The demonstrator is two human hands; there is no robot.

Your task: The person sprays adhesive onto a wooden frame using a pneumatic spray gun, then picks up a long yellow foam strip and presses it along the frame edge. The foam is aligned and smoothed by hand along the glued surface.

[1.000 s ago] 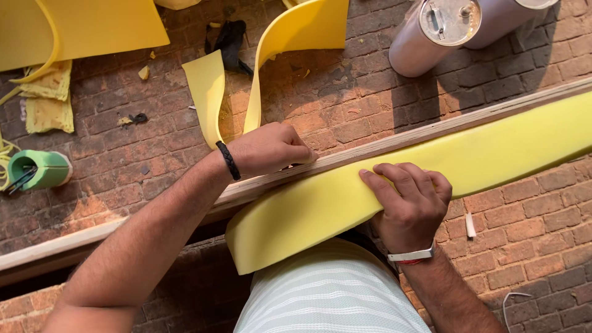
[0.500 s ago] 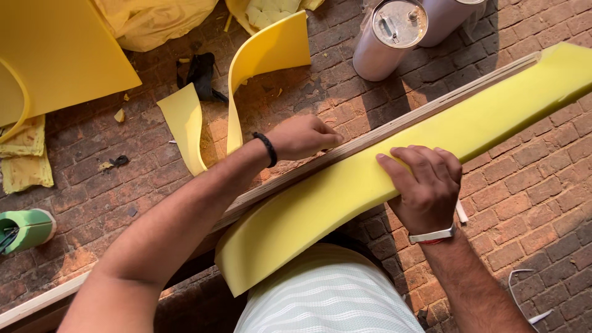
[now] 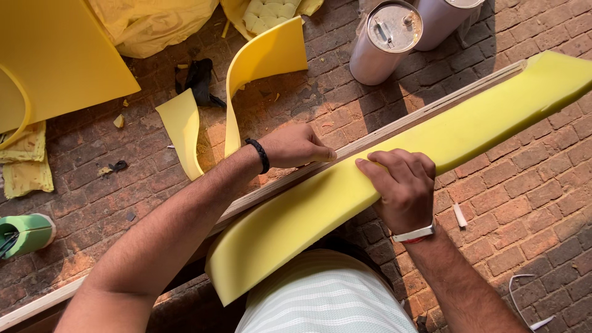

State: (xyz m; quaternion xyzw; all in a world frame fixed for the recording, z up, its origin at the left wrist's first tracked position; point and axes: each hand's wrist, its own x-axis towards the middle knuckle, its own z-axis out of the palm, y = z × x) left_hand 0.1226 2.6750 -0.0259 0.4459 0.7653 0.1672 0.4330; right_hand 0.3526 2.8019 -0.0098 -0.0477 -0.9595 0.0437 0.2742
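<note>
Head view: looking straight down over a striped shirt (image 3: 324, 296) onto a brick floor (image 3: 524, 185).
Left hand (image 3: 296, 146): palm down, fingers curled over the wooden strip (image 3: 394, 126); fingertips pressed at the seam where wood meets foam. Whether anything is pinched under them, cannot tell. Black band at the wrist.
Right hand (image 3: 401, 185): laid flat on the yellow foam strip (image 3: 345, 197), fingers spread and bent slightly over its upper edge, pressing rather than gripping. White band at the wrist.
Foam strip: thick, long, runs diagonally from below the left forearm, under the right fingers, and out past them to the upper right. Its long edge lies against the wooden strip, right beside the left fingertips.
Wooden strip: thin, pale, runs along the far side of the foam, beyond the right fingertips and under the left ones.
Beyond left fingers: curved yellow foam offcut (image 3: 259, 68) standing on edge; a smaller curled piece (image 3: 182, 129) beside it; a small black object (image 3: 198, 79) near both.
Beyond right fingers: two pale cylindrical cans (image 3: 385, 40), one showing a metal lid, well apart from the hands.
Far left: large yellow foam sheet (image 3: 55, 55); green roll (image 3: 24, 233) at the frame edge.
Near right wrist: small white scrap (image 3: 460, 216) on the bricks.
</note>
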